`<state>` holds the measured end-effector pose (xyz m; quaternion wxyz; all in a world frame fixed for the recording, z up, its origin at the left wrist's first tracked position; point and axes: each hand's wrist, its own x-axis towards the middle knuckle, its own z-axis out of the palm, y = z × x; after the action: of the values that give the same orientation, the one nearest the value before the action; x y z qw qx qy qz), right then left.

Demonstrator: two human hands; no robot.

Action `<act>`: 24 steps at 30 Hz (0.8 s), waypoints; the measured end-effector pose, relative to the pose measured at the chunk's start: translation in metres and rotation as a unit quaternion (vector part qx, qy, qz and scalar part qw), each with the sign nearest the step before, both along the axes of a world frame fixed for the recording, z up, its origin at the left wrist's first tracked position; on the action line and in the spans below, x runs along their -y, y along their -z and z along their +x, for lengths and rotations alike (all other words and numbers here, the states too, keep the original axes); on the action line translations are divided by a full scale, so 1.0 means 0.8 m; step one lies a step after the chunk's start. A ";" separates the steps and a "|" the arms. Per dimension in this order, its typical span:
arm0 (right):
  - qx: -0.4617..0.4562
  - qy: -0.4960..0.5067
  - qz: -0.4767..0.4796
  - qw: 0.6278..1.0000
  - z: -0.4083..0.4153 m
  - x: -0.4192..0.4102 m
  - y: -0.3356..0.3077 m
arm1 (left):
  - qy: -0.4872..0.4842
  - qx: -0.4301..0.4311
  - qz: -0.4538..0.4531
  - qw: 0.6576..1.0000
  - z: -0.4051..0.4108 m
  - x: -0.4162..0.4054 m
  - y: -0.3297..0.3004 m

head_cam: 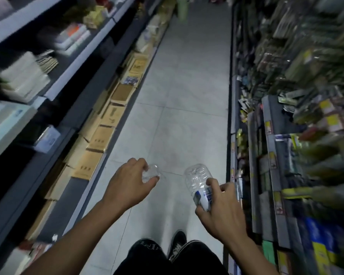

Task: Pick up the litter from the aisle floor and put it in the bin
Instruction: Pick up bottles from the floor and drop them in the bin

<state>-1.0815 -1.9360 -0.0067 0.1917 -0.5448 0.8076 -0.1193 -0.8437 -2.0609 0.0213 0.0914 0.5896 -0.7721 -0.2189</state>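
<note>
I am seeing packaged goods on the right shelves (310,80) smearing into blur; the far pale green upright object (182,9) is staying indistinct.

A dim shop aisle: pale tiled floor (187,96) stretches ahead of the hands, shelves (54,80) of boxes at left, packed racks (286,116) at right.

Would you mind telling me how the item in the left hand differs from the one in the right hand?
The clear plastic piece in the left hand is small, crumpled-looking and unlabelled; the plastic bottle in the right hand is larger, keeps its ribbed shape and carries a blue-and-white label. Both are transparent plastic, each gripped in curled fingers.
</note>
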 end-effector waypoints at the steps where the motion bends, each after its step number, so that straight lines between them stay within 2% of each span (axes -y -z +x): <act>1: 0.001 0.009 -0.003 1.000 -0.005 0.000 -0.001 | 0.004 -0.001 -0.002 1.000 -0.007 0.005 -0.001; 13: 0.017 -0.008 0.010 1.000 -0.045 0.044 0.007 | -0.011 0.014 -0.022 1.000 -0.028 0.040 0.001; 24: 0.002 -0.078 -0.027 0.997 -0.046 0.211 0.007 | -0.113 0.025 0.006 0.993 0.025 0.114 0.022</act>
<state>-1.1187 -2.1049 -0.0123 0.1873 -0.6106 0.7589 -0.1275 -0.8238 -2.1522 0.0037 0.0928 0.6791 -0.7011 -0.1966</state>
